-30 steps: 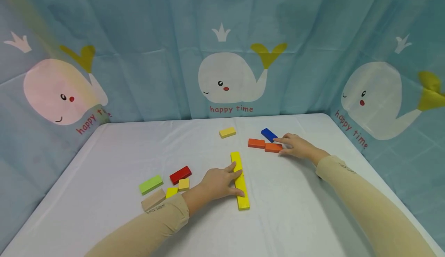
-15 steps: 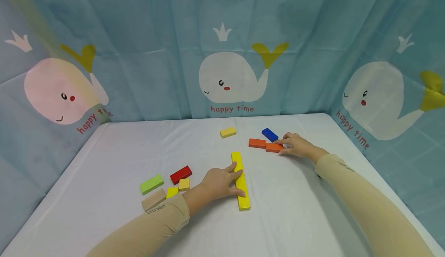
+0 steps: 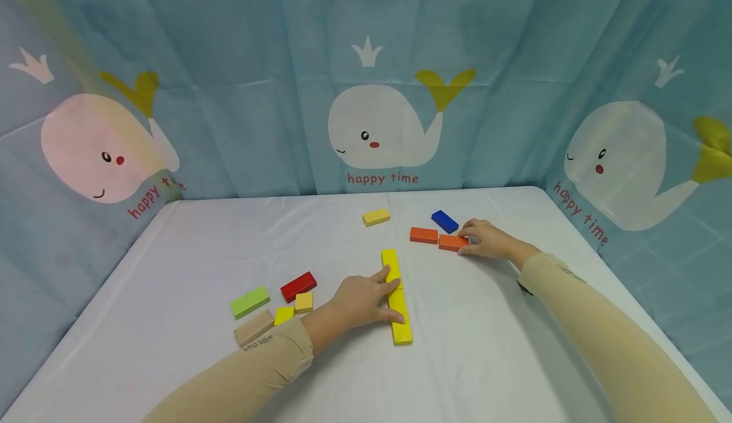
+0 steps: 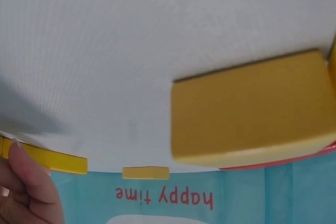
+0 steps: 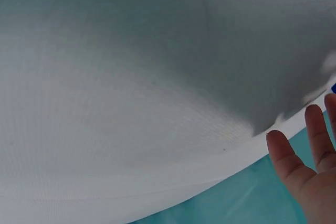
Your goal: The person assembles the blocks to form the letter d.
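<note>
One white-clothed bench [image 3: 189, 251] fills the lower half of the head frame. Just right of its centre, two yellow blocks [image 3: 398, 302] lie end to end. They look light, rigid and hard to break, with smooth faces that could slide on cloth; their long sides should offer the surest hold. The left hand [image 3: 356, 302] reaches in from lower left, back upward, its grip wide, fingers spread and resting across both blocks without wrapping them. The right hand [image 3: 490, 242] comes in from the right of the frame, its grip narrow, thumb and forefinger pinching the right end of an orange block [image 3: 452, 242]. That block should handle likewise, light and stiff, its slim width suiting a pinch. Just left of it lies a second orange block [image 3: 424, 235]; above, a blue block [image 3: 445, 221].
</note>
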The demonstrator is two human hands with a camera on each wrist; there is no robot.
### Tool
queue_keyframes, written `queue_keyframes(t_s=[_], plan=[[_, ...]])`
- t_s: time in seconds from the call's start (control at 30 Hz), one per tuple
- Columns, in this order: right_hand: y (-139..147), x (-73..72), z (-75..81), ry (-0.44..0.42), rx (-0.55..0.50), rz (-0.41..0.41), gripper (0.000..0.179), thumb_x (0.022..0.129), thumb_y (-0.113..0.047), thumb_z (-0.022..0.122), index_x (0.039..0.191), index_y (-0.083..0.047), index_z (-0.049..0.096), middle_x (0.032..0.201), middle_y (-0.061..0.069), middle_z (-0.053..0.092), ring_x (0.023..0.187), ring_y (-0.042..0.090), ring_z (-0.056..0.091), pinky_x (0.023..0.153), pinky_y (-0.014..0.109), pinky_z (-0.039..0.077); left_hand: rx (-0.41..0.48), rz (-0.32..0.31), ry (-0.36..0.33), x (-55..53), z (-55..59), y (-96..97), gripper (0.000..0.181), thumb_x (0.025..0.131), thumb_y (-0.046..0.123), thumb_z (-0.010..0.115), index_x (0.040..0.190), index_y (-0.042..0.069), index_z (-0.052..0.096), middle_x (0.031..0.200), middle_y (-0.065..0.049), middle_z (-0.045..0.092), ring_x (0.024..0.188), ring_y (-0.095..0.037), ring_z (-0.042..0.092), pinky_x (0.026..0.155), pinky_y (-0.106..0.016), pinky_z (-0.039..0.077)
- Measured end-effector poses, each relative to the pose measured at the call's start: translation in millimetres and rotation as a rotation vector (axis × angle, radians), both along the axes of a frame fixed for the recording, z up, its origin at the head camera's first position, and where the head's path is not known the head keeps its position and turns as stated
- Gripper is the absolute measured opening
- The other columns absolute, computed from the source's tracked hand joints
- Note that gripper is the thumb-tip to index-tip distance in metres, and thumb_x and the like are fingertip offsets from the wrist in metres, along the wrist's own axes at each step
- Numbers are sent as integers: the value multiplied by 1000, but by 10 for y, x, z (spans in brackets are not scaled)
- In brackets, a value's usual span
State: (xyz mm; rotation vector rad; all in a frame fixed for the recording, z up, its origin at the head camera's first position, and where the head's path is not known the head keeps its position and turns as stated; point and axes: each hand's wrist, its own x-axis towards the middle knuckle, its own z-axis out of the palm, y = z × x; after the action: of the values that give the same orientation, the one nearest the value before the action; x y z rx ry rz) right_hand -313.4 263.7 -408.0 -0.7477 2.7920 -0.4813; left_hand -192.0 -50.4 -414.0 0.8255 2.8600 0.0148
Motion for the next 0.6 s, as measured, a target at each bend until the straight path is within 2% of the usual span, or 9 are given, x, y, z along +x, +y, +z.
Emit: queue_keyframes(t_s=[0.1,0.33,0.47,0.6], plan=[[3,15,34,-37,-18,-30,42,93,-25,67,120,6,62,125,25,55,115,41,48,101,57,38,1,0,-1,-2,-5,-3,81,79,75,55,145,28,49,151,-5,41,104,-19,66,53,-19,37],[42,45,178,-131,-152,-106,39,93,-22,67,120,5,58,110,18,63,99,32,55,91,50,45,-8,5,-7,-3,0,8,81,79,75,55,145,28,48,151,-4,40,107,-19,65,54,-19,37],[44,32,222,-149,-247,-153,41,93,-21,67,122,5,57,114,19,61,102,32,54,91,47,46,-7,4,-2,0,5,6,81,79,75,55,145,28,49,151,-5,41,107,-19,65,53,-19,37],[23,18,255,-197,-359,-223,44,93,-17,65,131,4,54,124,22,57,109,33,52,96,47,45,-4,5,-7,1,10,8,81,79,74,56,144,27,49,151,-5,41,109,-19,64,53,-19,37]])
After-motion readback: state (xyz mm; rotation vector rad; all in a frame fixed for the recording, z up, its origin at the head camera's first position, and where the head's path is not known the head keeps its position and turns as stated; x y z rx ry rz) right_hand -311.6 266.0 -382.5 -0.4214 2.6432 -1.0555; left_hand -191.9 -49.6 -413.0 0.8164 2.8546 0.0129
